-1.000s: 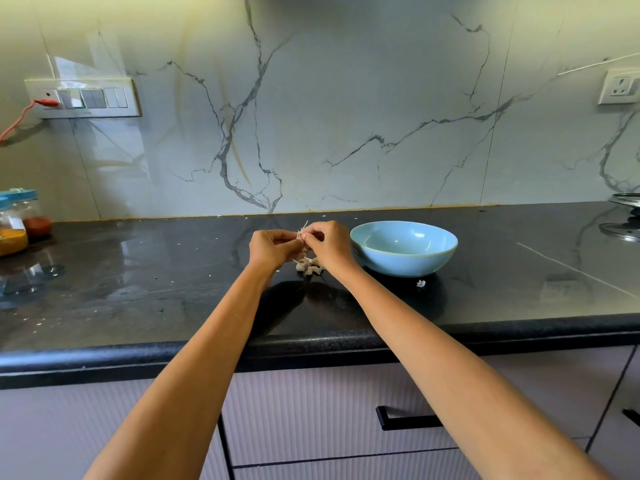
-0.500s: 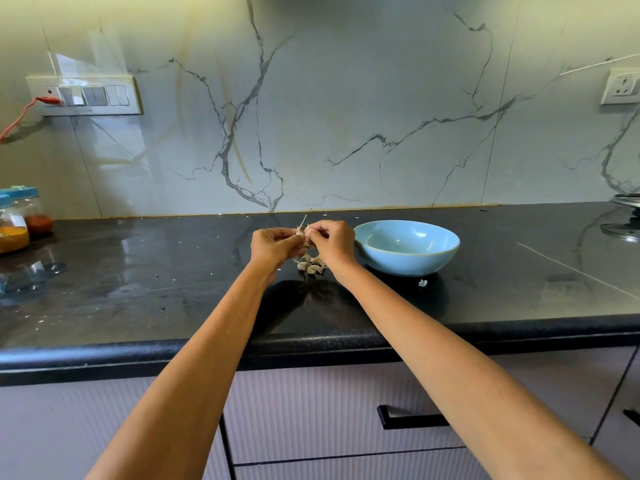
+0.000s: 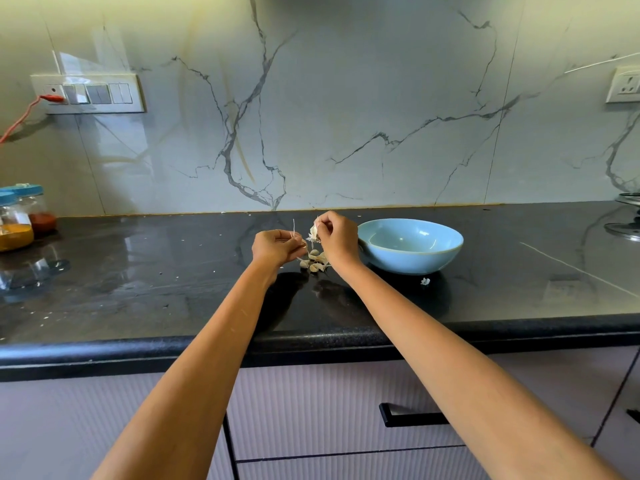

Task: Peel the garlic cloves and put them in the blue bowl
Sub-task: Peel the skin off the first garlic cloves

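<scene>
Mid-peel here. Right hand [image 3: 337, 239] pinching a garlic clove [image 3: 313, 233] up off the counter, papery skin flaring out of the fingertips. Left hand [image 3: 277, 245] curled just beside it, pinching a thin strip of skin [image 3: 294, 227] that pokes upward. Not obvious whether that strip is joined to the clove or already torn loose.

Rest of the cloves [image 3: 314, 260] sitting in a little heap on the black countertop [image 3: 173, 282], right under the hands. Blue bowl [image 3: 410, 244] just to the right of the pile, looks empty from this angle.

Handling-wise: tiny, featherweight, firm inside with brittle flaky skin. Probably slippery once bare, so best pinched at the blunt root end with skin pulled from the tip. Too hard a squeeze likely bruises it.

Glossy, reflective counter dotted with pale flecks, one bigger scrap [image 3: 425, 281] near the bowl. Marble-look backsplash [image 3: 346, 116] behind, switch panel [image 3: 91, 93] with a red plug far left, spice jars [image 3: 20, 216] at the left edge, socket [image 3: 625, 85] far right, grey drawers below.
</scene>
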